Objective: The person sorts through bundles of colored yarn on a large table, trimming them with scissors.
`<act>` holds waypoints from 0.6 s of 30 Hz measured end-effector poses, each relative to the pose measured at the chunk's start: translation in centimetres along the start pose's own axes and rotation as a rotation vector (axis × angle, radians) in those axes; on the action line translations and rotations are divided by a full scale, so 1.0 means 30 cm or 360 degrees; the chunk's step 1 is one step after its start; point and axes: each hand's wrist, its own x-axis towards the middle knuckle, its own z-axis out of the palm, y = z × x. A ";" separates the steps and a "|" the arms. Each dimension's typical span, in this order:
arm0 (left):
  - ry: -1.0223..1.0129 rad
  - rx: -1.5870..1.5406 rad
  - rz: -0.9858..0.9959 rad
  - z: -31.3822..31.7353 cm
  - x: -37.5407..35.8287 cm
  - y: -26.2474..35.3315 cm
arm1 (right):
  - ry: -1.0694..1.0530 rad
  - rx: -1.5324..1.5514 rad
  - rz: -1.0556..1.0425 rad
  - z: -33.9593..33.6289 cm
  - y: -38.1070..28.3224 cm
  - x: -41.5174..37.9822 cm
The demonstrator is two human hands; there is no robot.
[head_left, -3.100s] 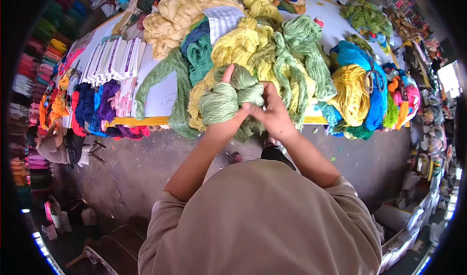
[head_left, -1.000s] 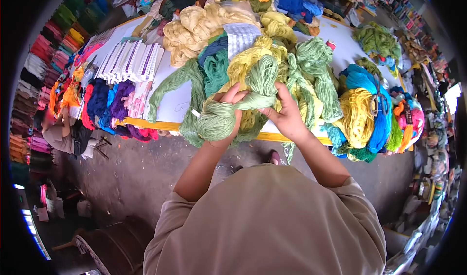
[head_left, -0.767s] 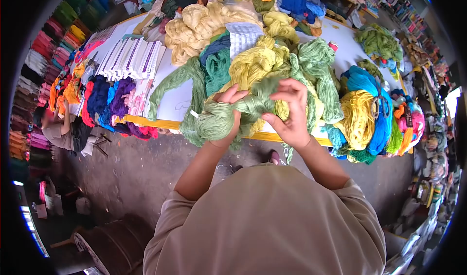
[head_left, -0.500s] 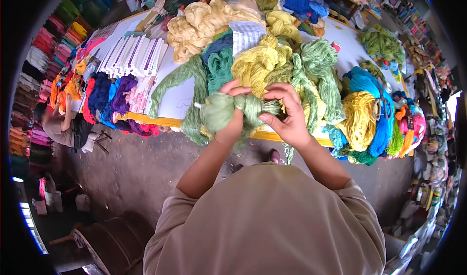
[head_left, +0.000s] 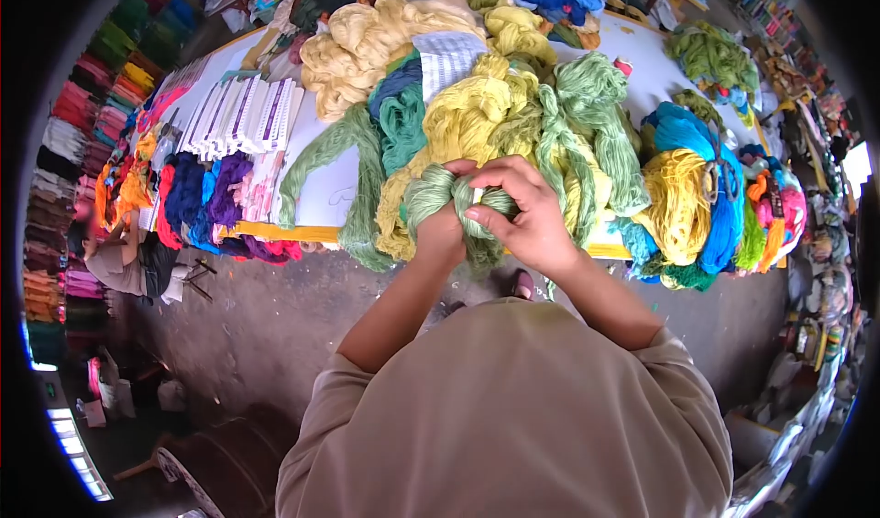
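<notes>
The green yarn bundle (head_left: pixel 438 197) is held in front of the person's chest, above the near edge of the surface (head_left: pixel 316 192). The left hand (head_left: pixel 440 229) is clenched around the bundle from below; most of its fingers are hidden behind the yarn. The right hand (head_left: pixel 522 215) grasps the bundle's right end, fingers (head_left: pixel 486 214) curled over the strands (the thumb cannot be made out). The lower tail of the bundle is hidden behind both hands.

Just behind the bundle lies a yellow yarn heap (head_left: pixel 477 115), with a light green skein (head_left: pixel 587 124) to its right and a blue and yellow pile (head_left: pixel 683 179) further right. Stacked white cards (head_left: pixel 238 115) lie at far left. Another person (head_left: pixel 119 266), cut off by the lens edge, crouches on the floor (head_left: pixel 266 335).
</notes>
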 end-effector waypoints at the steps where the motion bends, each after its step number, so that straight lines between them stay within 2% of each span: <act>1: -0.0003 -0.0006 0.0009 -0.002 0.004 -0.007 | -0.0005 -0.0009 0.0001 -0.003 0.000 -0.001; 7: -0.0042 0.0089 0.0064 -0.011 0.021 -0.016 | 0.0104 -0.0298 -0.0076 -0.019 0.006 -0.024; 15: -0.0065 0.0198 0.0099 -0.004 0.023 -0.007 | 0.0077 -0.0177 0.0000 -0.026 0.039 -0.043; 17: -0.0118 0.1125 0.0450 -0.024 0.042 0.020 | 0.0024 -0.0070 -0.0007 -0.042 0.053 -0.050; 18: -0.0100 0.1120 0.0457 -0.036 0.048 0.039 | -0.0010 -0.0046 -0.0040 -0.053 0.048 -0.056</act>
